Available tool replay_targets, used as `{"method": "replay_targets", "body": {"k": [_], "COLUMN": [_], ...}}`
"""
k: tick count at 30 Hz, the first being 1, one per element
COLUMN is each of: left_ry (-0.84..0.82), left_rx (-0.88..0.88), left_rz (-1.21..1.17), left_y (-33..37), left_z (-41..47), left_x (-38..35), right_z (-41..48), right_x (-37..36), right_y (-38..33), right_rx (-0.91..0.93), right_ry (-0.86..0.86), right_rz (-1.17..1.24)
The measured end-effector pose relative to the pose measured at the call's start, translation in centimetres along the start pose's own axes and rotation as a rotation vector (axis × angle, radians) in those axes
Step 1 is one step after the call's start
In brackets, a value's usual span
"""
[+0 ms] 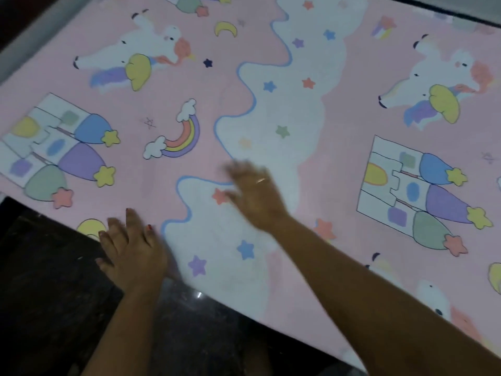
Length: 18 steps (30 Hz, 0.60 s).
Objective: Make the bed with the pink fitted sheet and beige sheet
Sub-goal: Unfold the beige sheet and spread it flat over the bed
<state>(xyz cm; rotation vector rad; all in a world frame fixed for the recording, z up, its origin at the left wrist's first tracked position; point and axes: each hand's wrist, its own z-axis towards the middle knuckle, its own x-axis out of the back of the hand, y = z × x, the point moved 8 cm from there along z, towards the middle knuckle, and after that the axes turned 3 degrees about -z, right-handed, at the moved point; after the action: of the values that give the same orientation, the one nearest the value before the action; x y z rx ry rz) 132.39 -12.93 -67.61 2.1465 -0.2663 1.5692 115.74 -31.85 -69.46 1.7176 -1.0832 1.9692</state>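
The pink fitted sheet, printed with unicorns, castles, rainbows and white clouds, lies spread flat over the bed and fills most of the head view. My left hand lies flat, fingers straight, on the sheet's near edge at the lower left. My right hand reaches further in over a white cloud patch, fingers spread and blurred, palm down on or just above the fabric. Neither hand grips anything. No beige sheet is in view.
A dark glossy floor runs along the bed's near side at the lower left. A dark strip borders the bed's far edge at the top right, and a grey edge shows at the top left.
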Motion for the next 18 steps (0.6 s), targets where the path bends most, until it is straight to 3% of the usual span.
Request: {"method": "replay_targets", "body": {"k": [2,4,6,8,13,16,18], "left_ry": [0.016,0.022,0.029,0.037,0.051,0.055,0.065], "left_rx": [-0.005,0.008,0.038,0.049,0.049,0.030,0.021], "left_rz": [0.000,-0.014,-0.045,-0.073,-0.125,-0.122,-0.135], "left_y": [-0.4,-0.7,-1.4,-2.0,-3.2,-3.4,-3.1], "left_z": [0.9,1.8,2.8,3.3,3.2,3.6,4.0], "left_x": [0.9,1.4,1.9,2.4,4.1,5.3,6.0], "right_z": [0.5,-0.2,-0.1,1.4,3.1,2.9,4.3], "right_x": [2.4,1.9,0.7,-1.1,-6.3,-6.2,-4.4], "right_y": [6.8,10.8,10.2,4.8,-14.1,-18.2,-16.7], "right_rx": [-0.379,-0.561,-0.594,-0.444,0.131,0.404,0.427], "right_ry": [0.164,0.008,-0.068,-0.081,-0.267,-0.369,-0.341], "right_rz": [-0.155,-0.189,-0.162,-0.213,-0.122,-0.110,-0.077]}}
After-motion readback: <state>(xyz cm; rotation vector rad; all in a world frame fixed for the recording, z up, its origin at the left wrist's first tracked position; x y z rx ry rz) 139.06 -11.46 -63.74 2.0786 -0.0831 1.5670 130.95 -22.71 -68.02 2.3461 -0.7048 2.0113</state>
